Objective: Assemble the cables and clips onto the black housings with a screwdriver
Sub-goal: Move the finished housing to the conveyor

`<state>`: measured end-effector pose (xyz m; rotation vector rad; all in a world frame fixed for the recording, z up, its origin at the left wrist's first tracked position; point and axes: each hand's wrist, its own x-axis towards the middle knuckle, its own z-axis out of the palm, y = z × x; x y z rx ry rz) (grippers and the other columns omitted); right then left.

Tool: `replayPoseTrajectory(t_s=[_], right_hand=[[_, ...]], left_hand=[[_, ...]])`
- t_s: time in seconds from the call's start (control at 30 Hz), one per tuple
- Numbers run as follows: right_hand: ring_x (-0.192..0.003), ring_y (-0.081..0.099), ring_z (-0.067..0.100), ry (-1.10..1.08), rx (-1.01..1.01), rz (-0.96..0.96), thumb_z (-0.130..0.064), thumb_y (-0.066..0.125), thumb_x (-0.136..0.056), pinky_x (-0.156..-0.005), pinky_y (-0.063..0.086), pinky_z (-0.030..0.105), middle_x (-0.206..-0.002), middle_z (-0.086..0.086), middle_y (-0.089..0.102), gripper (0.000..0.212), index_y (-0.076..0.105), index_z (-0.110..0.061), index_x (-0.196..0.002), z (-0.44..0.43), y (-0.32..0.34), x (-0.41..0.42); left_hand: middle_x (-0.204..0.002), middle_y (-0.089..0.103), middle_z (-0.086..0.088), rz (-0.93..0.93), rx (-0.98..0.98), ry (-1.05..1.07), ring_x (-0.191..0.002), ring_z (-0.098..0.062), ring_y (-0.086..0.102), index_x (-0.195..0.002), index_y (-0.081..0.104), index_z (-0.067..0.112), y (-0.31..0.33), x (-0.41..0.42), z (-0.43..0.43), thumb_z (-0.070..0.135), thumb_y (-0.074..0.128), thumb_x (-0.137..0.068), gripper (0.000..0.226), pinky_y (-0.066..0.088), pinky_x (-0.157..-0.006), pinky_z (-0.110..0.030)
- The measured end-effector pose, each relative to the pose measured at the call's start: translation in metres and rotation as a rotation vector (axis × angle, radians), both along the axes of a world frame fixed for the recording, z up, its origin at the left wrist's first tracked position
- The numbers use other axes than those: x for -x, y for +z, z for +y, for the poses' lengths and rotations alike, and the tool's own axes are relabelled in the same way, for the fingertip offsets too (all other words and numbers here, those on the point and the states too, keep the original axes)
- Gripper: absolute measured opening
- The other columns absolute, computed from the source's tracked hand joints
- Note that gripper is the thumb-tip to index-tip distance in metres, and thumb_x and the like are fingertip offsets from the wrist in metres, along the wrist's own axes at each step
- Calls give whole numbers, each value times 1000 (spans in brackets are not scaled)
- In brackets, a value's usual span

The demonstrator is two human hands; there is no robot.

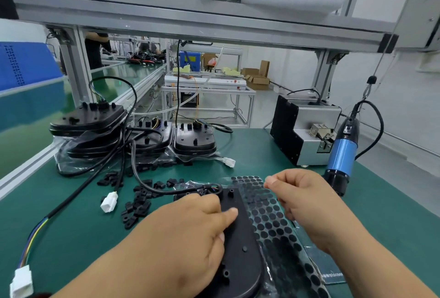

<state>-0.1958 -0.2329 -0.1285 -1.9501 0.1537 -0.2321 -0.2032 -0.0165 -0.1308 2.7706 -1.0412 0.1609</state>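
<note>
While clips [137, 205] lie scattered leftward, stacked housings [194, 140] stand behind.

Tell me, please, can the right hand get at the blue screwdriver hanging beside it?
Probably yes. The screwdriver hangs just right of the right hand with nothing between them, though its fingers are curled, perhaps round something small.

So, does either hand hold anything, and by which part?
The left hand presses the black housing, no grip. The right hand is curled; contents cannot be told.
</note>
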Motion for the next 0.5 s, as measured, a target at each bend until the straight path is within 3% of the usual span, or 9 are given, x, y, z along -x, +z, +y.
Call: replayPoseTrajectory(t_s=[0.23,0.37,0.43,0.5], right_hand=[[-44,34,8,12,0,-49,-27,63,-90,-49,37,25,-46,-10,41,22,65,-15,-72,2,2,2],[-42,35,6,5,-1,-52,-23,61,-93,-48,38,24,-43,-11,41,21,65,-14,-74,3,7,6],[-45,39,8,-39,-34,-80,-20,61,-92,-52,41,26,-44,-11,45,18,67,-15,-75,-1,18,10],[-48,41,9,-85,-76,-126,-18,61,-91,-55,43,28,-48,-9,48,15,69,-16,-78,-9,33,19]], left_hand=[[-109,30,18,-40,-118,40,-105,-3,31,-146,19,45,2,1,-10,61,-9,-77,76,41,-94,-29],[-113,35,22,28,-101,46,-108,1,33,-143,30,46,2,1,-8,61,1,-89,63,38,-97,-24],[-114,40,29,124,99,45,-110,12,37,-139,41,43,-2,2,2,53,17,-98,49,34,-99,-16],[-115,48,38,281,469,89,-115,19,40,-134,44,47,2,1,14,40,35,-98,38,31,-105,-12]])
